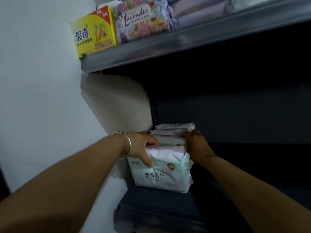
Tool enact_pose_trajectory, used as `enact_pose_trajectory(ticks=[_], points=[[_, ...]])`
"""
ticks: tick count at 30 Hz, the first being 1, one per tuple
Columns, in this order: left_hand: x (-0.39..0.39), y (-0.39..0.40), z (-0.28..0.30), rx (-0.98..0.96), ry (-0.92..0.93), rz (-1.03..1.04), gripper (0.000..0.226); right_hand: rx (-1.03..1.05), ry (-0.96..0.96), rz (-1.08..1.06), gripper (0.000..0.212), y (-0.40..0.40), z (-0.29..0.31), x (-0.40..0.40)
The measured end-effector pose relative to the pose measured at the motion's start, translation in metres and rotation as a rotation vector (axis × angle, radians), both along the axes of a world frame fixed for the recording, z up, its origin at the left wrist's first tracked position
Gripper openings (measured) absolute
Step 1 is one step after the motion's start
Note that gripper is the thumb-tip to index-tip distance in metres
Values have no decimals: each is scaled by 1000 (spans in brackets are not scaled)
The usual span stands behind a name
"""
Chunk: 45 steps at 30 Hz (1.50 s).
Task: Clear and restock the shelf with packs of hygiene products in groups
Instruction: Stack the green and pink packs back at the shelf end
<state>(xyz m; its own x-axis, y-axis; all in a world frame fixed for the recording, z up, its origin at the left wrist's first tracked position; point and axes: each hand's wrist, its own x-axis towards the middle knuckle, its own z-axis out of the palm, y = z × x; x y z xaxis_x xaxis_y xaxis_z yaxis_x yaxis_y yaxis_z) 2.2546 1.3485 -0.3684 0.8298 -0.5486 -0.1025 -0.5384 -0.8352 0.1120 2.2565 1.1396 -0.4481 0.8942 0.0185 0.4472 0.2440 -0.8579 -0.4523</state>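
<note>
Packs [161, 167] stand upright in a row running front to back at the dark lower shelf's [156, 207] left end, printed faces forward. Left hand [143, 148] and right hand [196, 145] clamp the row's sides. White wall [42, 98] left; yellow box [94, 31] on the upper shelf [185, 41].

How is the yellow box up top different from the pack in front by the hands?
The yellow soap box is stiff, bright yellow and untouched on the upper shelf; the front pack is soft, pale pink-green, lower down, gripped by the left hand. Both carry printed Chinese characters.
</note>
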Motion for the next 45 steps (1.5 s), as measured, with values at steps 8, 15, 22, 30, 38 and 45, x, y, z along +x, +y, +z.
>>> enact_pose_trajectory(ticks=[8,15,22,30,38,45], points=[[-1,-2,-1,-19,9,30,65,-15,82,-18,51,0,0,4],[-8,-3,-1,-1,-30,19,65,335,45,157,42,1,22,-53],[-14,-10,-13,-82,-131,19,69,85,0,161,77,16,-2,-68],[-12,-4,-25,-15,-416,216,75,52,-39,-3,57,33,-6,-45],[-30,2,-43,-19,-577,324,59,20,17,-103,67,38,-4,-53],[-91,8,-69,-157,-534,229,43,-215,-255,-81,49,47,-19,-136]])
